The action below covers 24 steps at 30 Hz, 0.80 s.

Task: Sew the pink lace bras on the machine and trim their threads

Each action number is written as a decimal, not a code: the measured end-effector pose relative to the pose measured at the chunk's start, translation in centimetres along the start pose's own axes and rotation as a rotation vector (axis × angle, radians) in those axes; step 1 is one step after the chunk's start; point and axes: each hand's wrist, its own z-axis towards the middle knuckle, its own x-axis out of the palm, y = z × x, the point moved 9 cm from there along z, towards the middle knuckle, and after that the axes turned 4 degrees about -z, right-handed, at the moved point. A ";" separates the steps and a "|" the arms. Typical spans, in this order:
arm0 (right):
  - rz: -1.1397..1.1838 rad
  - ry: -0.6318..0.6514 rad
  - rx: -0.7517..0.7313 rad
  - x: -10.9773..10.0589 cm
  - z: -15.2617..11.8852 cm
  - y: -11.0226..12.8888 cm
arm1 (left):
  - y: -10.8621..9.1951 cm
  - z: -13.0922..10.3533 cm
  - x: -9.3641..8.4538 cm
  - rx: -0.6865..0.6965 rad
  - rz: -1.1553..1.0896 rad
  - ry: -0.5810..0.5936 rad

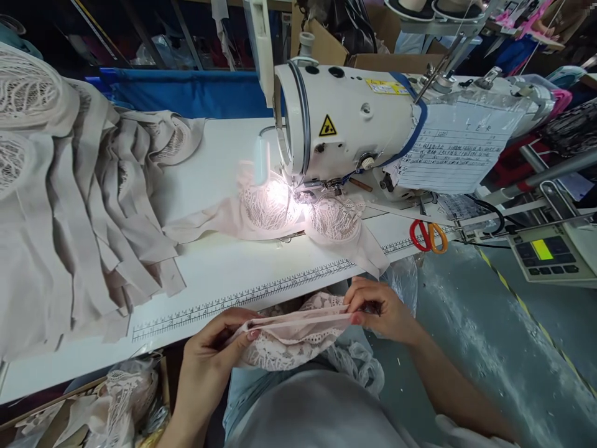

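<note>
Two bare hands hold a pale pink strip of cloth with lace edges (293, 342) in front of the near edge of a long white surface (224, 270), over the person's lap. The left hand (209, 354) pinches its left end between thumb and fingers, and the right hand (380, 309) pinches its right end, so the cloth is stretched between them. At near left, below the surface, an open brown box (164, 378) has pale pink lace pieces (130, 389) and crinkly see-through plastic (161, 410) in it. At far middle, a tan cardboard box (389, 62) holds a shiny black bag (349, 28). In front of that box is a big white sewing machine (347, 118), with a pale pink lace bra (333, 221) under its bright light. A heap of pale pink bras (79, 218) covers the surface's left side. Scissors with red and orange handles (430, 235) are at the right.
</note>
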 end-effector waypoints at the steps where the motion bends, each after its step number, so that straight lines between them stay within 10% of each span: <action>1: -0.015 -0.033 0.005 -0.2 -0.1 0.0 | -0.3 0.0 0.0 0.038 0.003 -0.013; 11: -0.208 -0.272 -0.040 -0.3 -0.2 1.1 | -1.0 -0.3 -0.3 0.194 0.078 -0.138; 24: -0.283 -0.216 0.117 -0.5 0.2 0.1 | -0.2 -0.3 -0.1 0.154 -0.012 -0.146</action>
